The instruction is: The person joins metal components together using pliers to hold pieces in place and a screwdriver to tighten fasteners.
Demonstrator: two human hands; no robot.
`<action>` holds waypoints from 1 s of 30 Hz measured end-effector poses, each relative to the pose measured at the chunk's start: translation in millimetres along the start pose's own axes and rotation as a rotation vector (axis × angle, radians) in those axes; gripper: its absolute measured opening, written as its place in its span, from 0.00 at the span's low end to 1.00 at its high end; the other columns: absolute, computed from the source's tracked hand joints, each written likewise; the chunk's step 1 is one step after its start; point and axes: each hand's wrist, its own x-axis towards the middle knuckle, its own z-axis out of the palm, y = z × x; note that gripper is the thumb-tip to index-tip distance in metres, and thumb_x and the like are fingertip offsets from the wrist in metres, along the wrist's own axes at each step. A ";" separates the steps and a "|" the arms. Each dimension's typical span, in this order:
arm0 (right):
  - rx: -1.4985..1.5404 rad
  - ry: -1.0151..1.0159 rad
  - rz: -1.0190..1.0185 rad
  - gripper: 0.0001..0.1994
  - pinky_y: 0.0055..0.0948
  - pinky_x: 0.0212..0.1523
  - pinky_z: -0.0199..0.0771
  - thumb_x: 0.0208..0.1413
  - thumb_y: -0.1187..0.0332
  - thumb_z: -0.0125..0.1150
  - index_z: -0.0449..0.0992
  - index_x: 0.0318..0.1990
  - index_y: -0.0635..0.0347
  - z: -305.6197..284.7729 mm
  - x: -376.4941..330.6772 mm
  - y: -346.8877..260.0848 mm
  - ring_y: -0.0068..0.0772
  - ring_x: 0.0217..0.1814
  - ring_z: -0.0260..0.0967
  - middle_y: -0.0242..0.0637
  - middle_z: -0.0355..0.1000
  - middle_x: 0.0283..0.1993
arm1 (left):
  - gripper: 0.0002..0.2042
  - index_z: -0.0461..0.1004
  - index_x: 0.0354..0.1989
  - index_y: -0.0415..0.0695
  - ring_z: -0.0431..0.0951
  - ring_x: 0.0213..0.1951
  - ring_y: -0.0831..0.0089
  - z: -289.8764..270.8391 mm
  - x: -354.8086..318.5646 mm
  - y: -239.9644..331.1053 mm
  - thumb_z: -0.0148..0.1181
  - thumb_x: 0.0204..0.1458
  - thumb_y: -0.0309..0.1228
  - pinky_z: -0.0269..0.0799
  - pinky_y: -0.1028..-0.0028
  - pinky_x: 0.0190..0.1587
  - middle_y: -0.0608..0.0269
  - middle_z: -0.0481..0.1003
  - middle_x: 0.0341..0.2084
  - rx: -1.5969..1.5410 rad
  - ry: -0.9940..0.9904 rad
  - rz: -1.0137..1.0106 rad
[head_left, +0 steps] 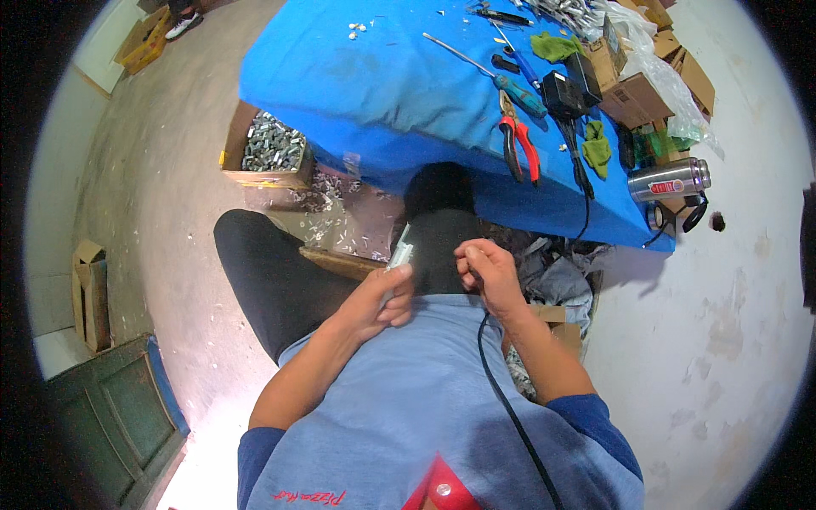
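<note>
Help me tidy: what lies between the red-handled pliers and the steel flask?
In the head view, between the pliers and the flask lie a black cable, then a green cloth, then a dark object I cannot identify.

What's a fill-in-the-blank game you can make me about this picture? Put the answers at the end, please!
1. The pale strip is held in the person's ____ hand.
2. The big cloth is coloured ____.
3. The red-handled tool on it is a pair of ____.
4. The crate near the shoe is coloured ____.

Missing words: left; blue; pliers; yellow.
</note>
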 end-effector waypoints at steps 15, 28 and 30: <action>-1.116 0.926 -0.127 0.14 0.43 0.49 0.69 0.58 0.66 0.54 0.75 0.46 0.67 -193.6 -136.1 178.4 0.51 0.46 0.71 0.50 0.73 0.46 | 0.22 0.62 0.20 0.48 0.53 0.09 0.85 6.8 6.6 -3.9 0.49 0.60 0.51 0.56 0.77 0.20 0.74 0.58 0.11 -0.035 -0.216 -0.079; 0.033 -0.239 -0.122 0.17 0.23 0.43 0.72 0.64 0.61 0.54 0.73 0.52 0.65 28.3 7.1 -12.1 0.22 0.42 0.72 0.35 0.76 0.43 | 0.33 0.62 0.17 0.47 0.52 0.08 0.82 21.0 7.4 -0.1 0.32 0.60 0.64 0.55 0.77 0.17 0.71 0.58 0.08 -0.040 -0.068 -0.203; 0.172 -0.274 -0.132 0.15 0.24 0.45 0.71 0.63 0.63 0.54 0.73 0.49 0.66 32.7 16.1 -8.2 0.24 0.42 0.72 0.36 0.76 0.40 | 0.33 0.61 0.17 0.47 0.52 0.08 0.81 18.2 6.6 -0.8 0.32 0.59 0.65 0.55 0.75 0.17 0.70 0.57 0.08 -0.059 -0.024 -0.212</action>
